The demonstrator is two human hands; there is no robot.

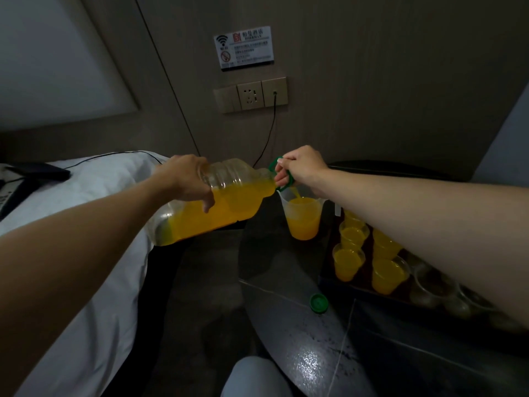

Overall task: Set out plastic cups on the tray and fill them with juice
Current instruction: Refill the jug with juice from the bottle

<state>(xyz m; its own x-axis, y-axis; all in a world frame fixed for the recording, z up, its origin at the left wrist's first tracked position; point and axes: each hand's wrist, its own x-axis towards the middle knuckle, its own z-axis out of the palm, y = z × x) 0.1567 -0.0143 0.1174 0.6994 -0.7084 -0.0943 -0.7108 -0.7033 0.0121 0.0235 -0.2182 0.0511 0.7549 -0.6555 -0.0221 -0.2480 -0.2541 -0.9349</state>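
A large clear juice bottle (pixel 223 202) lies tilted on its side in the air, about half full of orange juice. My left hand (pixel 187 180) grips its body from above. My right hand (pixel 303 167) is closed on the green handle ring (pixel 282 174) at the bottle's neck. Juice streams from the mouth into a translucent measuring jug (pixel 303 217) standing on the dark table, partly filled. On the dark tray (pixel 325 277) at the right stand several plastic cups of juice (pixel 347 263), and several empty clear cups (pixel 432 287) beyond my right forearm.
A green bottle cap (pixel 318 302) lies on the glossy dark table (pixel 300 339) near the tray's front corner. A white-covered bed (pixel 94 224) fills the left. Wall sockets (pixel 252 94) with a black cable sit behind. My knee (pixel 252 376) shows at the bottom.
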